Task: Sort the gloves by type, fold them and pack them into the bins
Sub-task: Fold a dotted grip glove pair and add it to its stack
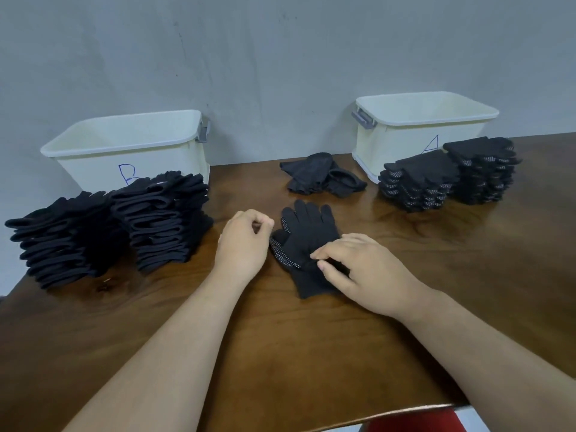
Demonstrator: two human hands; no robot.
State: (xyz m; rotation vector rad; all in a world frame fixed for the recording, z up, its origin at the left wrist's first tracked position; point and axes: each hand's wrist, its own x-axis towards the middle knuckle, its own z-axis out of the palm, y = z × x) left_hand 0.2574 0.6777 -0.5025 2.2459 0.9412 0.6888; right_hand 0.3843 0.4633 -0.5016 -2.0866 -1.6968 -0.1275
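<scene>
one dotted glove (307,238) lies at the middle of the table (280,353), my right hand (358,275) pinching it near the cuff and my left hand (243,241) clenched on nothing just beside it, so folding single-handed could skew or drag it.

Table (280,353), bin B (93,169), bin A (402,141), glove stacks (162,219), loose gloves (318,176), dotted glove (308,232)

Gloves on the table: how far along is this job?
Done: plain-glove stacks sit before bin B, dotted-glove stacks before bin A. In hand: the right hand pinches a dotted glove pair. Left: the small loose pile behind it, then packing; neither bin shows gloves inside.
</scene>
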